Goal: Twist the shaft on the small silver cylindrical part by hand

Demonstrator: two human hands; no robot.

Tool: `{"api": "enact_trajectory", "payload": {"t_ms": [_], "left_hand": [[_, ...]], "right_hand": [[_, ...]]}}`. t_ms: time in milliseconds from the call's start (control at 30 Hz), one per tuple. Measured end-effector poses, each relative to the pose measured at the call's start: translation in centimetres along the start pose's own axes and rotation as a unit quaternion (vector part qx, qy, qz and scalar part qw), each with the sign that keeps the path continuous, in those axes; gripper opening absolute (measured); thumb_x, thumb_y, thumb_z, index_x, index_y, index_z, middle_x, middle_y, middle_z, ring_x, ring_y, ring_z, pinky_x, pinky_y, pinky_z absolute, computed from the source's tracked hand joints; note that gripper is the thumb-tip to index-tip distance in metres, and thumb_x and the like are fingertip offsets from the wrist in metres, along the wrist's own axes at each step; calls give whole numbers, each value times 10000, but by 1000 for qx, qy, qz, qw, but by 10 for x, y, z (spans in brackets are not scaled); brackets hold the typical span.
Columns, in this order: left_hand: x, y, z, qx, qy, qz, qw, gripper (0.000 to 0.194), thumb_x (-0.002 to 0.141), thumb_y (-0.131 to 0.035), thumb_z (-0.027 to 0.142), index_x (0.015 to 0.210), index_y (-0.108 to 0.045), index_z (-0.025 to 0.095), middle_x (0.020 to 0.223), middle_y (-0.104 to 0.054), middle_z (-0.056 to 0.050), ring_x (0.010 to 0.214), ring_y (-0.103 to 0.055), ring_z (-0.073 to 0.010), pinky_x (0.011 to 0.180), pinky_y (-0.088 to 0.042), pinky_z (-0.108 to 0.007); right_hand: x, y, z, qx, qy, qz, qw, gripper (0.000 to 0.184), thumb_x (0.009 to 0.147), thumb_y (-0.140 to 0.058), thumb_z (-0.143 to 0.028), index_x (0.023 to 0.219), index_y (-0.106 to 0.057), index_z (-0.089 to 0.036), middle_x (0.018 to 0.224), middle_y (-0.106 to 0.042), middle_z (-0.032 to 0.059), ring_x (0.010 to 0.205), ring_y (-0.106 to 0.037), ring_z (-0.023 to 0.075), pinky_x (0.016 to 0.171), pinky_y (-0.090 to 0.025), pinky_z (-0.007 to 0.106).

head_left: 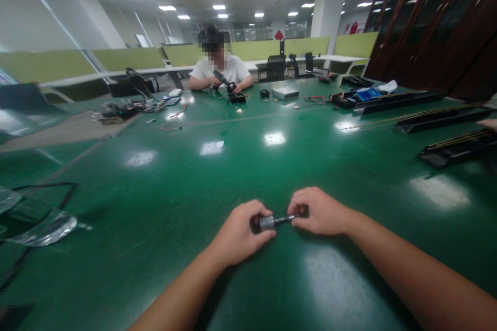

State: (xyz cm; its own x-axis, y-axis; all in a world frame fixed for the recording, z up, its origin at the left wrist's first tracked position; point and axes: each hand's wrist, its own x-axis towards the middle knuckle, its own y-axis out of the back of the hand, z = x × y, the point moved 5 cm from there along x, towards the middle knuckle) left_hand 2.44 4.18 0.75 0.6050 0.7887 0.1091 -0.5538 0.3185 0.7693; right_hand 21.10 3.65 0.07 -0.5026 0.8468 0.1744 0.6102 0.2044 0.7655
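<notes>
Between my hands, just above or on the green tabletop (pixel 182 181), lies a short grey metal cylinder with a thin dark shaft (pixel 267 223). My left hand (pixel 238 232) has its thumb and fingers closed round the cylinder's thick end. On the other side, the fingertips of my right hand (pixel 320 212) pinch the shiny tip of the shaft. The shaft points to the right, roughly level. My right fingers cover its far end, so I cannot tell what lies beyond.
Across the table a person (pixel 220 64) works with a power tool (pixel 221 78). Black channels with thin rods (pixel 458 147) lie at right, near another person's hand (pixel 489 124). A clear plastic package (pixel 46 230) sits at left; electronic parts (pixel 122 108) lie farther back.
</notes>
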Motion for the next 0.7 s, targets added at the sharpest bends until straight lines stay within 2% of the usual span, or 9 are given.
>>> {"api": "enact_trajectory", "payload": {"t_ms": [300, 533, 700], "left_hand": [[0, 0, 0, 3, 2, 0, 1000, 210, 740, -745, 240, 914, -645, 180, 883, -650, -27, 813, -595, -192, 737, -438, -292], [1, 0, 0, -1, 2, -2, 1000, 203, 744, -744, 233, 909, -641, 175, 905, -655, -30, 818, -596, -190, 736, -443, -285], [1, 0, 0, 6, 3, -3, 1000, 205, 742, -742, 237, 906, -640, 171, 876, -647, -31, 792, -586, -187, 722, -445, -282]], "right_hand": [[-2, 8, 4, 1, -15, -13, 1000, 93, 694, -704, -152, 783, -721, -171, 722, -654, 2, 649, -580, 124, 609, -432, 227], [-5, 22, 29, 31, -83, -48, 995, 104, 674, -737, -189, 775, -740, -166, 754, -674, 15, 668, -602, 133, 607, -454, 229], [-5, 23, 33, 51, -76, -52, 994, 119, 677, -746, -210, 786, -752, -162, 757, -671, 14, 661, -596, 126, 602, -449, 224]]}}
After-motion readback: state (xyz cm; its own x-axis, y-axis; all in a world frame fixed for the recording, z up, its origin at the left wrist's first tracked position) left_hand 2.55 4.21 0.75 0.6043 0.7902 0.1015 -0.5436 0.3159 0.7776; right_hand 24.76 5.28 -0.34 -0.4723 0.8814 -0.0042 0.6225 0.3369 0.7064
